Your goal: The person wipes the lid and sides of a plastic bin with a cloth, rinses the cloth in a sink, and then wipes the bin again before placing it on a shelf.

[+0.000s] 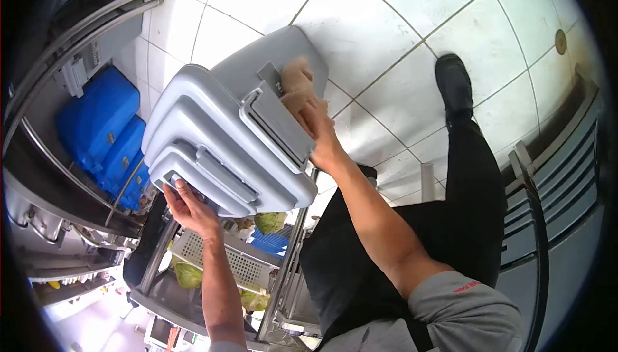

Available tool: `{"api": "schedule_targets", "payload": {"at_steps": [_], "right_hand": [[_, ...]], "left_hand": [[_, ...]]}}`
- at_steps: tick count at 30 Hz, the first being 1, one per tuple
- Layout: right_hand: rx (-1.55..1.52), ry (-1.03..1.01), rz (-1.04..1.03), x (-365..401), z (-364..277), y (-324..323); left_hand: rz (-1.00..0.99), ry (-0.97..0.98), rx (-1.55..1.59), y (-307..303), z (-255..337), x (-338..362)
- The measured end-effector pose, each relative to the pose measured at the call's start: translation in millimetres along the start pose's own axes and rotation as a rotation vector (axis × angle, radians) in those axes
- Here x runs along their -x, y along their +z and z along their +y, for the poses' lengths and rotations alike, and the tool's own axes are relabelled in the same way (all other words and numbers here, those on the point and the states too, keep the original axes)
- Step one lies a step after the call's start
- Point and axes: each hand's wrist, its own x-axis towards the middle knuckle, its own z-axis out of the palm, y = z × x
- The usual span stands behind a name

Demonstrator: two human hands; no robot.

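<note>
Grey bin (225, 120); cloth (297, 88) in right hand (320, 130)

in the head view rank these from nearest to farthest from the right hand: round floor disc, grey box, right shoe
1. Grey box: right beside the right hand, on its left.
2. Right shoe: on the tiles to its right.
3. Round floor disc: farther right, beyond the shoe.

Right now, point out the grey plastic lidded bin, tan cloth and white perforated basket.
Grey plastic lidded bin (233, 132): head view, lid.
Tan cloth (298, 85): head view, middle.
White perforated basket (253, 273): head view, side wall.
</note>
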Motion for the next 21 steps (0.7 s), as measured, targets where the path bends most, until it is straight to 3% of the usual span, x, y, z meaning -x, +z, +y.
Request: {"api": "schedule_targets", "payload": {"at_steps": [1, 4, 6, 7, 10, 13, 16, 19, 21], "right_hand": [[-0.083, -0.121, -0.064, -3.5, -12.4, -1.4], [-0.153, -0.211, -0.263, -33.5, -19.9, -14.6], [-0.187, 0.064, -0.433, -54.3, -32.8, -22.9], [-0.335, -0.259, -0.39, -61.5, -40.8, -14.0], [-0.198, -0.542, -0.435, -88.4, -57.7, -9.8], [0.009, -0.574, -0.265, -108.4, -58.3, 13.6], [0.233, -0.376, -0.216, -147.9, -54.2, 10.4], [0.152, -0.233, -0.131, -208.3, 28.7, 3.4], [0.349, -0.255, 0.072, -225.9, 111.0, 0.0]], "left_hand": [[0.008, 0.018, -0.019, -2.0, -3.5, -0.5], [0.001, 0.028, -0.028, -1.6, -2.8, -2.7], [-0.001, 0.023, -0.034, -5.8, -8.6, -5.1], [0.008, 0.009, -0.052, -9.1, -11.9, -7.4], [0.025, 0.06, -0.095, -7.9, -12.2, -9.3], [0.0, 0.016, -0.138, -6.4, -3.1, -7.6], [-0.002, 0.044, -0.125, -0.4, 1.4, -8.7], [-0.007, 0.02, -0.095, -3.1, -0.4, -9.0], [-0.007, 0.003, -0.08, -3.9, -3.0, -8.9]]}}
